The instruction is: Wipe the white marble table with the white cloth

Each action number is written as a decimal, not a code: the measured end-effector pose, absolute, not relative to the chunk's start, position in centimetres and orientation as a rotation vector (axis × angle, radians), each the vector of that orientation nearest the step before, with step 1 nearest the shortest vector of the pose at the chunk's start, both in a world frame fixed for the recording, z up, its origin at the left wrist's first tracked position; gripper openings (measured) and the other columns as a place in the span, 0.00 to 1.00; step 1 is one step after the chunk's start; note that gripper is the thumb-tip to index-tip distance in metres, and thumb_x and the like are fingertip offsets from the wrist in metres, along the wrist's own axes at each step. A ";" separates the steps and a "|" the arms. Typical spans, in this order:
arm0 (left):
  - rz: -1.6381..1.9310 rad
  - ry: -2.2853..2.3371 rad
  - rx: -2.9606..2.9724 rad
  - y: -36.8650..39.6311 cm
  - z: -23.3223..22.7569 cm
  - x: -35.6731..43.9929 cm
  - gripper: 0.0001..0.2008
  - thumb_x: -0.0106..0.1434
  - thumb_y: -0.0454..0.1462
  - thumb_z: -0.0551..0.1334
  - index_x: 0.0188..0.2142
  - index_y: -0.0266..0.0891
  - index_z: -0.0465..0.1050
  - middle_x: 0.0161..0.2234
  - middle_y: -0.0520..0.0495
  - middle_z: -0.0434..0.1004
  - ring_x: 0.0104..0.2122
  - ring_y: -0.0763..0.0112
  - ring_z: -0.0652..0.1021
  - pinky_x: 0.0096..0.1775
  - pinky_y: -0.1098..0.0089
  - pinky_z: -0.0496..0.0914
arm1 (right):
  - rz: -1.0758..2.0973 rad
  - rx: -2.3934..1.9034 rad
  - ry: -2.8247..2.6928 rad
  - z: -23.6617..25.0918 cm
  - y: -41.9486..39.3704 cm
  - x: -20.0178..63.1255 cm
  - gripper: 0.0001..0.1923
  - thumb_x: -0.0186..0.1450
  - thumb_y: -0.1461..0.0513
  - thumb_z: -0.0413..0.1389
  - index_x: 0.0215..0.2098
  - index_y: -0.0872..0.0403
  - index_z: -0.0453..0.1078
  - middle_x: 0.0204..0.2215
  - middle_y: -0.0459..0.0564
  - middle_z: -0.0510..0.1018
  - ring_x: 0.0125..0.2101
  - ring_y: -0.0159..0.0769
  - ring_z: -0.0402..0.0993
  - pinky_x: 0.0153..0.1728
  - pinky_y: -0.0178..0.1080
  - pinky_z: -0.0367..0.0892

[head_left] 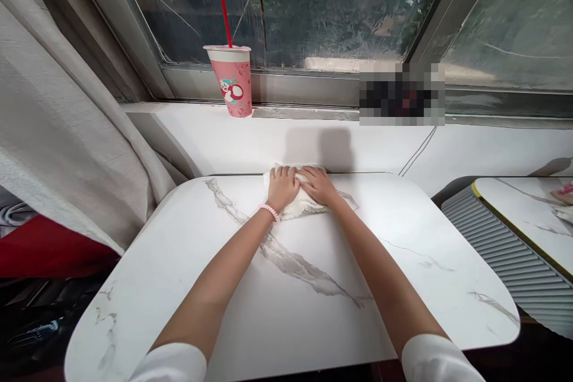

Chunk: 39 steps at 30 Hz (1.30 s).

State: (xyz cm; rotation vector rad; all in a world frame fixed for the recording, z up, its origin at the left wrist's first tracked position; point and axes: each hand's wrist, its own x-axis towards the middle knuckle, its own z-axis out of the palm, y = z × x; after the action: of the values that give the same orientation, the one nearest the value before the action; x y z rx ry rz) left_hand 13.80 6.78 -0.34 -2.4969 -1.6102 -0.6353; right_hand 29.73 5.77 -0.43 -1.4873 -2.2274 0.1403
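A crumpled white cloth with a wavy edge lies on the white marbled table, at its far edge by the wall. Holding its left part from above is my left hand, fingers bent down onto the fabric; a pink coiled band circles that wrist. My right hand grips the cloth beside it, its fingers pointing up and to the left. The two hands nearly touch, thumbs close together. Parts of the cloth are hidden under both palms.
A pink paper cup with a red straw stands on the windowsill. A blurred dark object sits farther right on the sill. A pale curtain hangs at the left. At right, a second table adjoins a ribbed grey panel.
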 end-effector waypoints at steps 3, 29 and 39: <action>-0.650 -1.593 -2.514 6.2 -0.4 15.6 0.20 0.70 0.36 0.47 0.57 0.33 0.66 0.56 0.35 0.71 0.58 0.53 0.67 0.62 0.50 0.53 | 0.130 -1.545 -2.213 -0.2 4.9 31.4 0.23 0.71 0.57 0.46 0.63 0.50 0.64 0.63 0.51 0.66 0.63 0.42 0.58 0.62 0.49 0.51; -0.653 -1.574 -2.854 -15.5 0.1 15.4 0.23 0.70 0.39 0.49 0.62 0.36 0.63 0.66 0.36 0.58 0.68 0.48 0.53 0.64 0.39 0.49 | 0.064 -1.526 -2.312 -0.3 -17.8 33.0 0.25 0.71 0.58 0.41 0.65 0.50 0.57 0.66 0.53 0.60 0.68 0.41 0.48 0.67 0.54 0.42; -0.626 -1.286 -2.863 -18.3 -1.0 19.7 0.28 0.71 0.42 0.47 0.66 0.32 0.57 0.66 0.32 0.57 0.67 0.40 0.54 0.62 0.32 0.44 | 0.165 -1.720 -1.949 -0.6 -20.3 35.4 0.19 0.66 0.61 0.43 0.51 0.49 0.68 0.60 0.53 0.70 0.63 0.44 0.60 0.63 0.57 0.50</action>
State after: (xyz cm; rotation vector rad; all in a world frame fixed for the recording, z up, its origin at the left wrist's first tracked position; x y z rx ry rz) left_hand 19.68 -18.32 -0.95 -2.8629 -1.2862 -0.6255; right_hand 35.36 -20.32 -0.64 -1.7204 -1.9494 0.1648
